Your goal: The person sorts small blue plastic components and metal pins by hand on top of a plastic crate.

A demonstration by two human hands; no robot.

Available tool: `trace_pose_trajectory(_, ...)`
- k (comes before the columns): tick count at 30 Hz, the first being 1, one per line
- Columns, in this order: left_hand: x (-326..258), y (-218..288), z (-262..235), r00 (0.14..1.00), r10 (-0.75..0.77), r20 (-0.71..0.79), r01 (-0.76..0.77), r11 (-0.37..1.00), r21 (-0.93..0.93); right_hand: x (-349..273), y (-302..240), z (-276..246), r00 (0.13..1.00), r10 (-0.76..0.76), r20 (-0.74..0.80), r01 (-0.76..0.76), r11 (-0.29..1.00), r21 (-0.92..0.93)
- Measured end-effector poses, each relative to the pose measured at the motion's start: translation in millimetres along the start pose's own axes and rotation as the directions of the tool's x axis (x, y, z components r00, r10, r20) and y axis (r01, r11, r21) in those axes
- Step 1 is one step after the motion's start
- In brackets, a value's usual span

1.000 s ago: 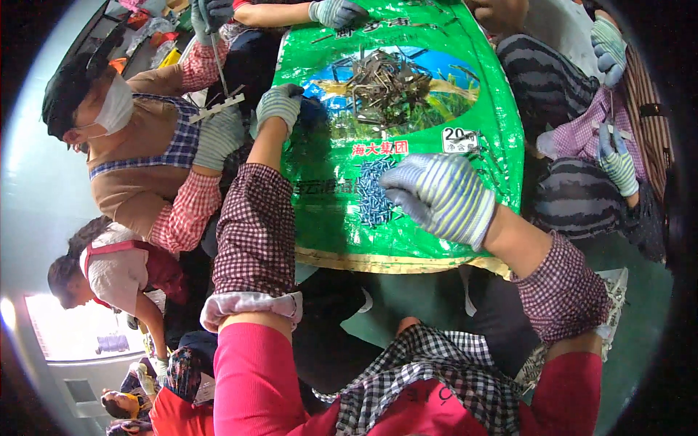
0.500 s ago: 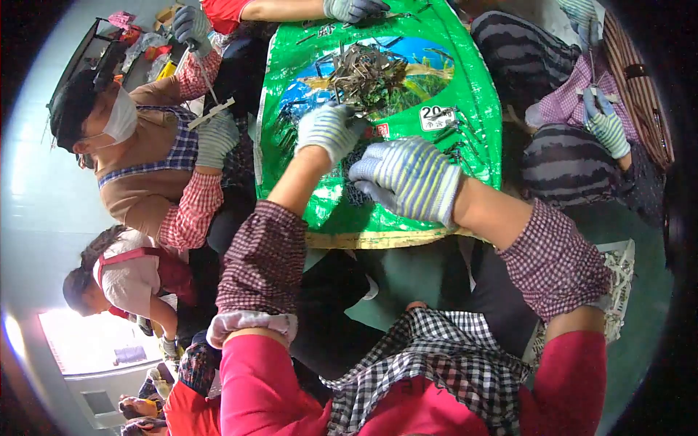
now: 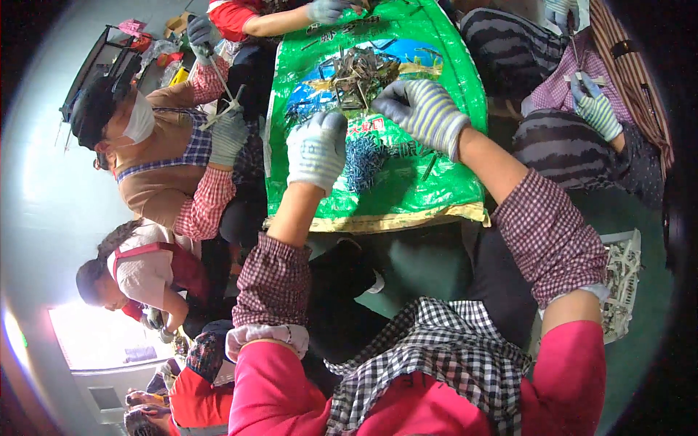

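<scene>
A green sack (image 3: 447,178) with a printed picture is spread over the work surface in front of me. On it lies a heap of thin dark strips (image 3: 356,73), and nearer to me a pile of small blue-grey screw-like pieces (image 3: 365,161). Striped knit gloves cover both hands. My left hand (image 3: 317,151) is closed, its fingers curled just left of the small pieces; whatever they hold is hidden. My right hand (image 3: 427,112) pinches its fingertips together at the near edge of the strip heap, on something too small to name.
A white crate (image 3: 631,251) of pale parts stands on the floor at my right. Co-workers sit close by: one in a checked apron (image 3: 193,149) at left, a red sleeve (image 3: 231,18) across the sack, striped legs (image 3: 556,152) at right. Loose strips lie about the sack.
My right hand has moved up and away to the strip heap, uncovering the small pieces. My left hand has drawn back slightly toward me. The view has shifted a little.
</scene>
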State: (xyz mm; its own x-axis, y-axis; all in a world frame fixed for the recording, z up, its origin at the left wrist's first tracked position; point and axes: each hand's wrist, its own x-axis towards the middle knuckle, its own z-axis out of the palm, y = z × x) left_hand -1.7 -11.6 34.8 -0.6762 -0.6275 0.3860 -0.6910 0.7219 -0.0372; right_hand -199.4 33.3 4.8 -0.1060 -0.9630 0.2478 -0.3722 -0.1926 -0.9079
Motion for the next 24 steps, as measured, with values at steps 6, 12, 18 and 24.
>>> trace_pose_trajectory(6, -41, 17, -12, 0.948, 0.19, -0.256, -0.198, 0.98, -0.006, -4, -13, 24, 0.981, 0.032, 0.192, -0.097, 0.935, 0.342)
trace_pose_trajectory(12, -65, 35, -18, 0.827, -0.413, 0.381, 0.353, -0.146, -0.924, -16, -16, 47, 0.99, 0.035, 0.135, -0.095, 0.879, 0.467)
trace_pose_trajectory(18, -75, 34, -17, 0.858, -0.386, 0.339, 0.271, -0.219, -0.937, -19, -29, 61, 0.984, 0.153, 0.097, -0.18, 0.795, 0.58)
trace_pose_trajectory(24, -66, 37, -19, 0.903, -0.333, 0.271, 0.208, -0.213, -0.955, -12, -5, 67, 0.968, 0.237, 0.087, -0.215, 0.592, 0.777)
